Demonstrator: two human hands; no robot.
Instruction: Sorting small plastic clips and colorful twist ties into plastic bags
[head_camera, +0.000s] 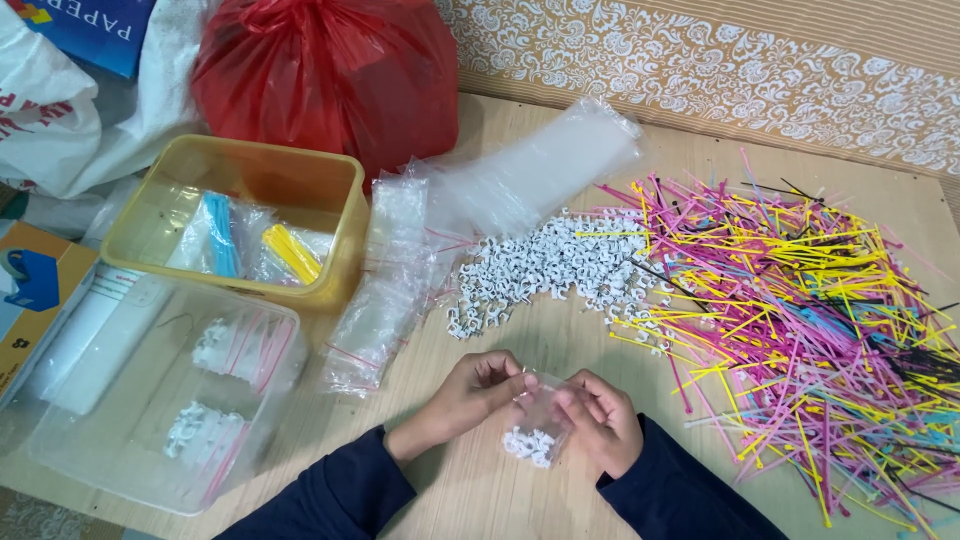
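Note:
Both my hands hold one small clear zip bag (537, 425) just above the wooden table (480, 490), near its front edge. White cable clips fill the bag's bottom. My left hand (472, 392) pinches the bag's top left corner. My right hand (600, 420) grips the top right side, fingers curled over it. Just beyond my hands lies a loose heap of white cable clips (555, 270). A wide pile of pink, yellow, blue and black cable ties (800, 300) spreads to the right of that heap.
Empty clear zip bags (390, 280) lie stacked left of the clips. A yellow tub (240, 225) holds bagged blue and yellow ties. A clear tub (160, 400) holds two filled clip bags. A red plastic sack (325, 75) stands behind, by a patterned wall.

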